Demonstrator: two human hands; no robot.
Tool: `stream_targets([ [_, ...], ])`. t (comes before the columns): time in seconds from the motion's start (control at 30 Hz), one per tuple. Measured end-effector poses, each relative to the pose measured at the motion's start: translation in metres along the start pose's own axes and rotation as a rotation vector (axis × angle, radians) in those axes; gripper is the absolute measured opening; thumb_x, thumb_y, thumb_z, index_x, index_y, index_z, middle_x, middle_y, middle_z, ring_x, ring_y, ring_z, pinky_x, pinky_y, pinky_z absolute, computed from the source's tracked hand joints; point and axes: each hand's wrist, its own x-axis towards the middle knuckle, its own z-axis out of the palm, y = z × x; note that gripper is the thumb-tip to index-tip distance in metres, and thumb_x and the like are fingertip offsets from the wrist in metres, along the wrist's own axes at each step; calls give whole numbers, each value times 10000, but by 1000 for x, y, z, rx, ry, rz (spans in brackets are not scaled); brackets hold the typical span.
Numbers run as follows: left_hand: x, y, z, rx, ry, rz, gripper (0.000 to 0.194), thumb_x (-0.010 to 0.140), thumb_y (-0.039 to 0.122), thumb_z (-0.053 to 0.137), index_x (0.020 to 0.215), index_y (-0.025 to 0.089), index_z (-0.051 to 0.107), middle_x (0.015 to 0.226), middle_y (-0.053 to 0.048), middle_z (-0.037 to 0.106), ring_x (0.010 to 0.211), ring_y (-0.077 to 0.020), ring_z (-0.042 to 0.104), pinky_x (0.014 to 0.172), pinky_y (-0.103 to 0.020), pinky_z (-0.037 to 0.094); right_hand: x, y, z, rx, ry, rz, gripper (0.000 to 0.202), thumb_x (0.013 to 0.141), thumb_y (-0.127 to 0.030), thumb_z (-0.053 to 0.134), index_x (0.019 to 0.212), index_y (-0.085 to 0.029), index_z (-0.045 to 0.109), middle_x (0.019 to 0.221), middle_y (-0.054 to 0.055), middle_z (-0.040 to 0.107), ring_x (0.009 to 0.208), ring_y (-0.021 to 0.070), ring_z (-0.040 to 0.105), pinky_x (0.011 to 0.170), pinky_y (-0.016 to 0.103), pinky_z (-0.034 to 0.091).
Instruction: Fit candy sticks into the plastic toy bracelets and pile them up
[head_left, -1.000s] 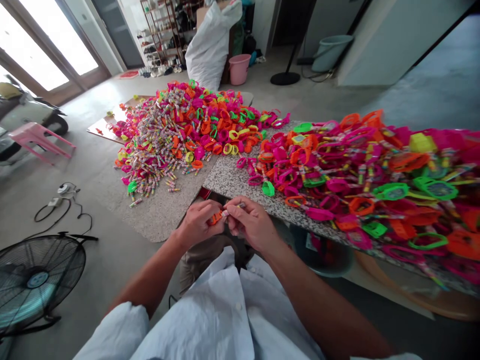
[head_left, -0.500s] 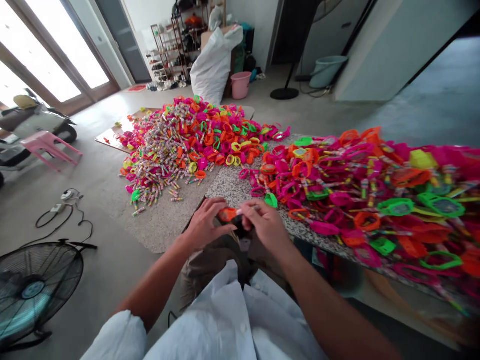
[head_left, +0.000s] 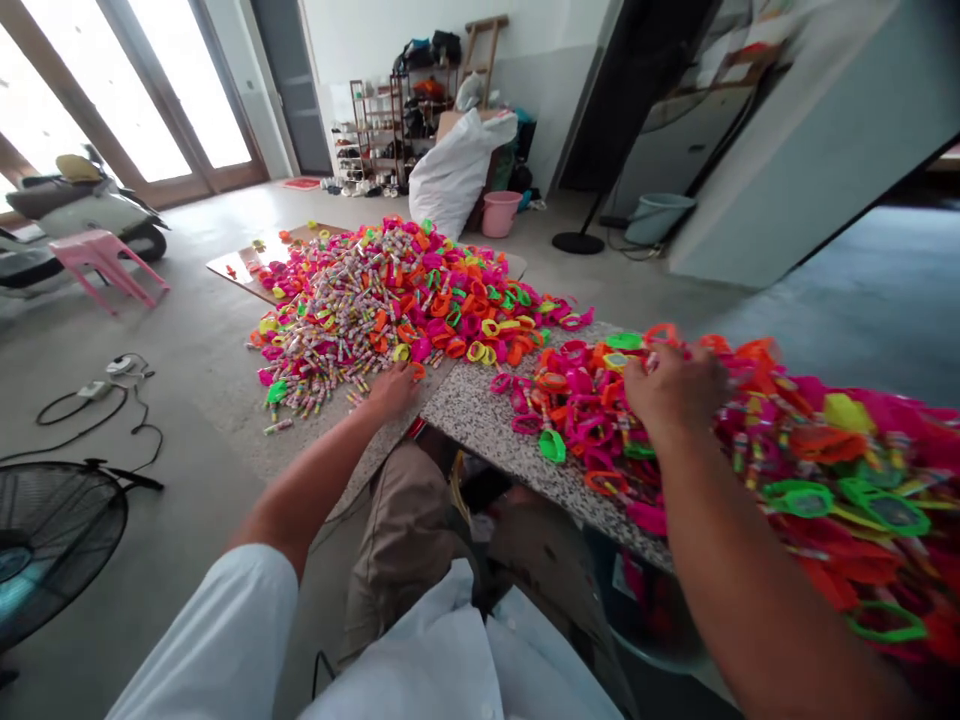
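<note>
My left hand point(head_left: 394, 392) is at the near edge of the left pile point(head_left: 442, 300), its fingers curled down at an orange toy watch point(head_left: 418, 371). This pile mixes bright plastic toy watches with many small wrapped candy rolls point(head_left: 330, 330). My right hand point(head_left: 679, 385) reaches over the right pile point(head_left: 592, 400), fingers spread among pink and orange toy watches; its fingertips are partly hidden and blurred. Candy rolls show among the watches there too. A green toy watch point(head_left: 552, 446) lies near the edge of the speckled stone slab point(head_left: 472, 400).
A standing fan point(head_left: 60, 550) and cables point(head_left: 97, 395) are on the floor at left. A pink stool point(head_left: 105, 260) stands beside a scooter point(head_left: 97, 205). Behind the piles are a white sack point(head_left: 457, 170), a pink bucket point(head_left: 501, 213) and a grey-blue bucket point(head_left: 658, 218).
My hands have parted from the orange piece they held together over my lap. The left went forward to the left pile, the right across onto the right pile. The view has tilted up slightly.
</note>
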Motion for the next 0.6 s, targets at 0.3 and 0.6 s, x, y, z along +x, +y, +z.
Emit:
stream_targets([
  [0.3, 3, -27, -11, -443, 153, -143, 100, 913, 263, 684, 910, 164, 676, 1027, -94, 700, 1059, -231, 622, 991, -349, 492, -68, -180, 110, 73, -775, -230, 308, 1020, -248, 521, 1209, -175, 753, 1277, 147, 729, 1206, 264, 658, 1072, 352, 482],
  [0.6, -130, -34, -54, -1310, 217, -330, 536, 885, 667, 714, 1014, 147, 727, 962, -95, 760, 876, -204, 744, 875, -386, 629, -84, -264, 211, -16, -957, -95, 410, 1056, -327, 505, 1359, -137, 706, 1307, 232, 729, 1189, 348, 709, 981, 400, 518],
])
